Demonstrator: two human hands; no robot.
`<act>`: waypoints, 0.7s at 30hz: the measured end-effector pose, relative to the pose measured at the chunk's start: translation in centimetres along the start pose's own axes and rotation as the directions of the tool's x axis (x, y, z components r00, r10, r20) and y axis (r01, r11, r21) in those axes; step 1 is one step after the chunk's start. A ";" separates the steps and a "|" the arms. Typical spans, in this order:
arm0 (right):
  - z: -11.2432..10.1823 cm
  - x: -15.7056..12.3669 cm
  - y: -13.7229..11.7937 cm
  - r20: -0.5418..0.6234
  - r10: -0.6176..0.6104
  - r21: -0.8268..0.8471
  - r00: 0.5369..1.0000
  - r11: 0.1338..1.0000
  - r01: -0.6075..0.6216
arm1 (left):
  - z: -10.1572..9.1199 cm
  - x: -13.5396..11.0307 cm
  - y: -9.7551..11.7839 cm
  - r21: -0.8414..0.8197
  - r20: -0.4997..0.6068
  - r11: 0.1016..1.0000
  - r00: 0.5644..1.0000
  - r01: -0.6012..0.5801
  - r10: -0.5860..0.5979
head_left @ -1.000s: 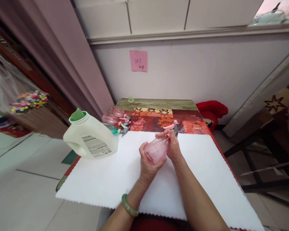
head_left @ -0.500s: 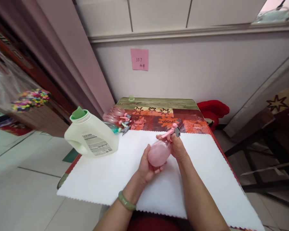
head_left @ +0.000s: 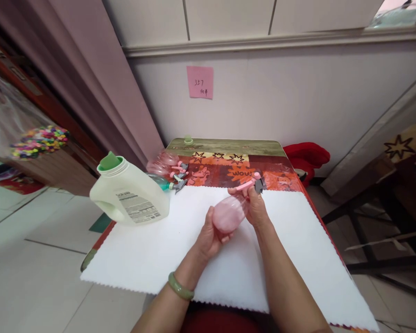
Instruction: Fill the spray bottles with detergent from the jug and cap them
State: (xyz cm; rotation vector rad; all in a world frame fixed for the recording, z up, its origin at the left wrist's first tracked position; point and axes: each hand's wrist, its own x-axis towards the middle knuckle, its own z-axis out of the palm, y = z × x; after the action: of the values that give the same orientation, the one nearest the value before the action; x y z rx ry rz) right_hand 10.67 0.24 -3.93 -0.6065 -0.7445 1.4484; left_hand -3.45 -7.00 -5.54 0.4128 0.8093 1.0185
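A pink see-through spray bottle (head_left: 229, 215) is held tilted above the white mat (head_left: 149, 259). My left hand (head_left: 208, 236) cups its rounded body from below and the left. Around the neck, my right hand (head_left: 256, 206) is closed just under the pink and grey spray head (head_left: 251, 181). Whether the head is fully seated on the neck cannot be made out behind the fingers. Left of my hands stands a large pale jug (head_left: 130, 192) without its cap, a green spout in its mouth.
Several spray bottles (head_left: 162, 164), pink and teal, lie at the back left of the table. A small pale green cap (head_left: 188, 139) sits at the far edge. Right of the table are a red plush item (head_left: 307, 159) and a dark stool (head_left: 374, 245).
The spray head has shifted slightly up and to the right with my right hand. My left hand keeps its hold on the bottle's body. The camera view has shifted a little.
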 end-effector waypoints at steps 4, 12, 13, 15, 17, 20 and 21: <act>0.1 0.6 0.8 -0.102 -0.023 0.023 0.995 0.999 0.026 | 0.3 0.3 -0.2 0.299 -0.029 0.850 0.886 -0.435 0.463; -0.1 0.6 1.3 -0.077 0.003 0.086 0.997 0.996 0.004 | -0.4 0.5 -0.6 0.652 0.070 0.454 0.644 -0.607 0.762; -0.1 0.6 1.3 -0.075 -0.001 0.093 0.997 0.996 0.008 | -0.2 0.5 -0.6 0.610 0.040 0.518 0.676 -0.600 0.736; 0.1 0.5 1.3 -0.080 -0.004 0.111 0.997 0.994 0.013 | 0.3 0.4 -0.2 0.434 -0.067 0.723 0.781 -0.537 0.620; 0.3 0.4 1.5 -0.096 -0.009 0.124 0.995 0.992 0.021 | 0.8 0.2 0.4 0.161 -0.137 0.921 0.916 -0.355 0.377; 0.7 0.2 1.8 -0.113 -0.032 0.098 0.993 0.994 0.044 | 0.9 -0.1 1.5 -0.148 -0.019 0.988 0.998 0.050 -0.053; 0.8 0.0 1.8 -0.105 -0.029 0.077 0.994 0.996 0.037 | 0.8 -0.2 1.8 -0.199 0.018 0.972 0.992 0.127 -0.126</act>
State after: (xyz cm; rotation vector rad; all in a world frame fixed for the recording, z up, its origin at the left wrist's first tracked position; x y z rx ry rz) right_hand 8.88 0.31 -4.84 -0.6014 -0.6110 1.3983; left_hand -3.93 -6.24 -3.80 0.1890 0.7110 0.9682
